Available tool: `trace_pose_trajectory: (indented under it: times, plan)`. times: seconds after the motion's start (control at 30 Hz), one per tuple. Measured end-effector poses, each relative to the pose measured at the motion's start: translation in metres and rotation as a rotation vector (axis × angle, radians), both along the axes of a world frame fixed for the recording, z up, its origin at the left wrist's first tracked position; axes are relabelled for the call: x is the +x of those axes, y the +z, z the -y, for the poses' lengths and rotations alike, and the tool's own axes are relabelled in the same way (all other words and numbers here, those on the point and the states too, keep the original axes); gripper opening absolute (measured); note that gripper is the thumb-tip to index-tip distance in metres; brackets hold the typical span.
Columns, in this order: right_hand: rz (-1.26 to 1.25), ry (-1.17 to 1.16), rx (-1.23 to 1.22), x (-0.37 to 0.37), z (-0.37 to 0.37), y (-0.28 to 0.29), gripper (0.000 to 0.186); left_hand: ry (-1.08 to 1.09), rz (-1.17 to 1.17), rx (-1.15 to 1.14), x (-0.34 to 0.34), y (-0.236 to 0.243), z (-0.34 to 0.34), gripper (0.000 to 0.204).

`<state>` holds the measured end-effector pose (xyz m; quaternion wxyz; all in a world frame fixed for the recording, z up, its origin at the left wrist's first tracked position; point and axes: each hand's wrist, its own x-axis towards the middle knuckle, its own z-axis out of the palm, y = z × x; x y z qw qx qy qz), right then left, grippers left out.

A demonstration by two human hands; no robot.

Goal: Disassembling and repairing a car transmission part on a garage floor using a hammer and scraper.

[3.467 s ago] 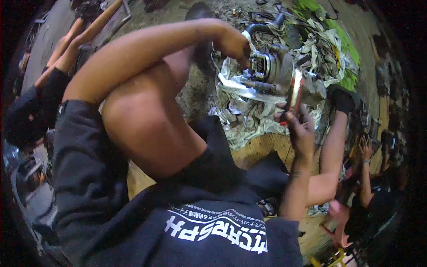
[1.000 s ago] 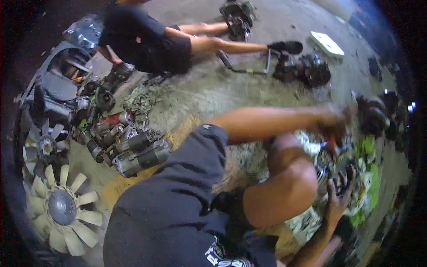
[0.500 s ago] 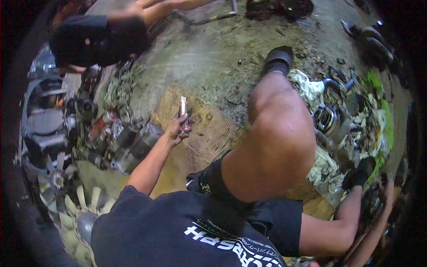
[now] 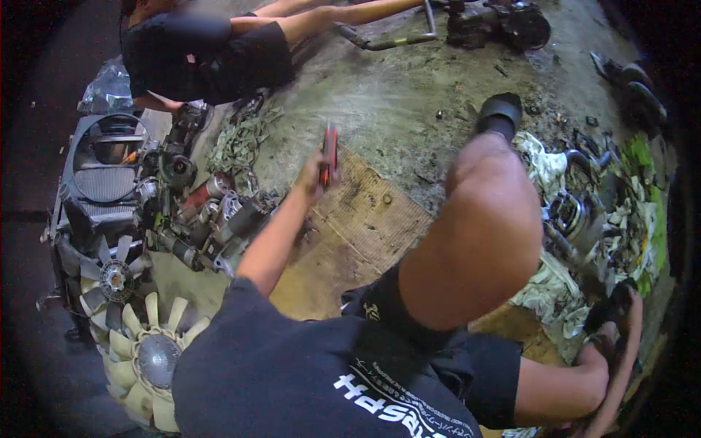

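My left hand (image 4: 318, 174) is raised over the cardboard sheet at the middle, its fingers closed round a slim red and black tool (image 4: 331, 155). The tool points away from me, with a greyish far end; motion blur hides its exact kind. Below it lies the worn, oil-stained corrugated cardboard (image 4: 383, 212). At the far right my right arm reaches along my folded leg, and my right hand (image 4: 632, 293) is by my dark shoe (image 4: 606, 310). That hand is dim and small, so its fingers cannot be made out.
Left of me stand a radiator with a round shroud (image 4: 106, 182), a pale fan (image 4: 155, 358), a smaller fan (image 4: 115, 277) and several greasy engine parts (image 4: 226, 219). Rags (image 4: 551, 292) and metal parts (image 4: 566, 212) lie right of my knee. Another person (image 4: 212, 58) sits at the far left.
The view has shifted, so most of the scene sits farther right. My left hand has turned the tool, showing more of its red and black side. My right forearm shows more fully beside the shoe.
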<state>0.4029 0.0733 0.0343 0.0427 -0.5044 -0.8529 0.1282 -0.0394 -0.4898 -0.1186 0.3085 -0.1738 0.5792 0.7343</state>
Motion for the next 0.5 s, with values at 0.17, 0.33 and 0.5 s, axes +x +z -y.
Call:
trace_pose_trajectory:
  times: [0.17,0.33,0.5]
  plan:
    - [-0.111,-0.075,-0.101,-0.077,0.084,0.037,0.045,0.032,-0.771,-0.656,-0.245,0.004,-0.002,0.023]
    - [0.045,-0.193,-0.057,-0.171,0.119,0.045,0.039,-0.098,-0.863,-1.009,-0.399,0.065,-0.026,0.041]
    - [0.144,-0.218,-0.063,-0.355,0.189,0.061,0.031,0.084,-0.879,-1.318,-0.416,0.007,-0.061,0.046]
